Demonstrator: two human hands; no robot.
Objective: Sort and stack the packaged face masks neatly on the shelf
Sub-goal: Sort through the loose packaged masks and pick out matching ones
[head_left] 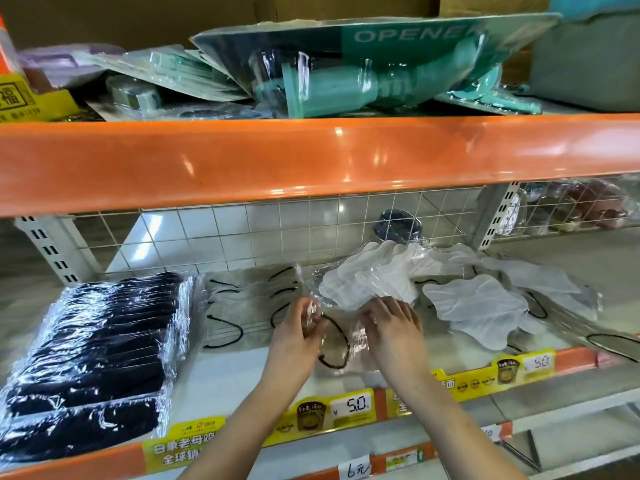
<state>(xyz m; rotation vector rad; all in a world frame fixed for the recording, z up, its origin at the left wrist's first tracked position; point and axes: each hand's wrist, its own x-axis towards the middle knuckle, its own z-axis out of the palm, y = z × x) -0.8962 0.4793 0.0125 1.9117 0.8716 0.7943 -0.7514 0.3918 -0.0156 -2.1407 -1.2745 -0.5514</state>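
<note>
Holding one clear packet of white masks (pixel 367 282) at frame centre, the left hand (pixel 298 327) curls its fingers round the packet's near-left edge while the right hand (pixel 391 323) lies on its lower edge, fingers nearly straight. Its long axis runs lower left to upper right. One stack of black mask packs (pixel 93 355) fills the shelf (pixel 225 379) at lower left.

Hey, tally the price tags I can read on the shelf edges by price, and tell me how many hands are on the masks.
Price tags reading 5.0: 2, one left, one right
Handwritten 6 tag: 1
Total readable price tags: 3
Hands on the packaged masks: 2, left hand, right hand
</note>
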